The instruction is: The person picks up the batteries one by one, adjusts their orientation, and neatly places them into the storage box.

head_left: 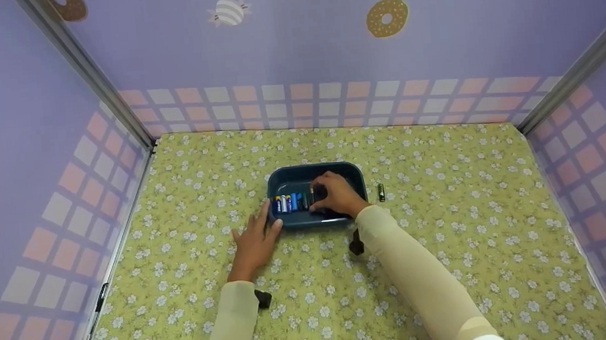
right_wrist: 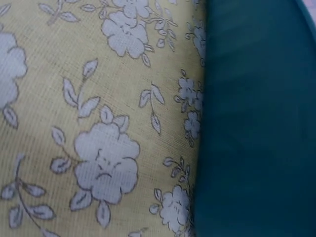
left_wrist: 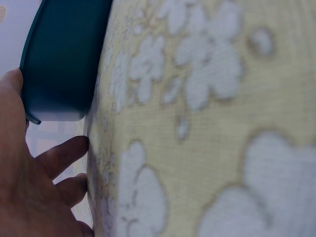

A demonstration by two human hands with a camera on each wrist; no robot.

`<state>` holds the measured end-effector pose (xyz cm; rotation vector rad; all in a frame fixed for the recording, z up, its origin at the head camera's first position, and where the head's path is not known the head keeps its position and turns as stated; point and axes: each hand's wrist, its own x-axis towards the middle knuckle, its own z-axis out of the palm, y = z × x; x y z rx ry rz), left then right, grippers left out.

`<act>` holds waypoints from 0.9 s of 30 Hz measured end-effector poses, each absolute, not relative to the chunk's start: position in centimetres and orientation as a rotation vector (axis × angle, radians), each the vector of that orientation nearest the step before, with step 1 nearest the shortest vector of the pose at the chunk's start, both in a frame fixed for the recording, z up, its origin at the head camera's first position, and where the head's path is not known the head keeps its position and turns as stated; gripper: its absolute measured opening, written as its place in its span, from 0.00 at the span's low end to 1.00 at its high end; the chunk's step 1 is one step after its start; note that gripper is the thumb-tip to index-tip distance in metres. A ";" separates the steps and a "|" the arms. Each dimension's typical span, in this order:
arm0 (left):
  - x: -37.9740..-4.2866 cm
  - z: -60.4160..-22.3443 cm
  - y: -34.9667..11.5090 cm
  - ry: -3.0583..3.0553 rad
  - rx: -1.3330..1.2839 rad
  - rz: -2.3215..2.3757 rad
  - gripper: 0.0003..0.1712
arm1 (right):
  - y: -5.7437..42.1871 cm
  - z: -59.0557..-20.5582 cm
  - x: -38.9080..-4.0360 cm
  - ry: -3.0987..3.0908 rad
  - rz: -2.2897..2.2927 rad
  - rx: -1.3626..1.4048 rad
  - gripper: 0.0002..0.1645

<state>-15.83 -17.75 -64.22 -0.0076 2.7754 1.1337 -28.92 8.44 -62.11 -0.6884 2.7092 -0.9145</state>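
Observation:
A dark teal plastic bin (head_left: 318, 222) sits on the cloth in the head view, with a row of several batteries (head_left: 293, 202) standing side by side in its left half. My right hand (head_left: 336, 194) reaches into the bin and pinches a dark, copper-topped battery (head_left: 312, 195) between thumb and fingers, at the right end of the row. My left hand (head_left: 257, 239) touches the bin's left side with its fingers spread. In the left wrist view, one digit of the left hand (left_wrist: 29, 182) meets the bin's rim (left_wrist: 33, 119); other fingertips rest on the cloth. The right wrist view shows only bin wall and cloth.
One loose dark battery (head_left: 381, 192) lies on the cloth just right of the bin. Yellow floral cloth (head_left: 314, 309) covers the surface. Purple panels (head_left: 304, 45) with metal corner posts (head_left: 95, 73) bound the back and both sides.

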 end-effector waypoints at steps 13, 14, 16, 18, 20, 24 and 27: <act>-16.1 -64.5 -17.8 2.768 -0.004 1.134 0.41 | 7.8 -62.4 -29.0 2.715 -0.786 -0.699 0.34; -16.1 -64.5 -17.8 2.767 -0.004 1.134 0.41 | 7.8 -62.3 -29.0 2.716 -0.783 -0.694 0.34; -16.1 -64.5 -17.8 2.770 -0.006 1.131 0.41 | 7.7 -62.4 -29.0 2.716 -0.782 -0.686 0.34; -16.1 -64.5 -17.8 2.773 -0.013 1.129 0.41 | 7.7 -62.4 -28.9 2.717 -0.780 -0.678 0.34; -16.1 -64.5 -17.8 2.774 -0.010 1.125 0.41 | 7.7 -62.5 -28.9 2.721 -0.779 -0.676 0.34; -16.1 -64.6 -17.8 2.775 -0.008 1.125 0.41 | 7.7 -62.7 -28.9 2.727 -0.781 -0.682 0.34; -16.1 -64.6 -17.7 2.773 -0.006 1.125 0.41 | 7.7 -62.8 -28.9 2.737 -0.773 -0.679 0.35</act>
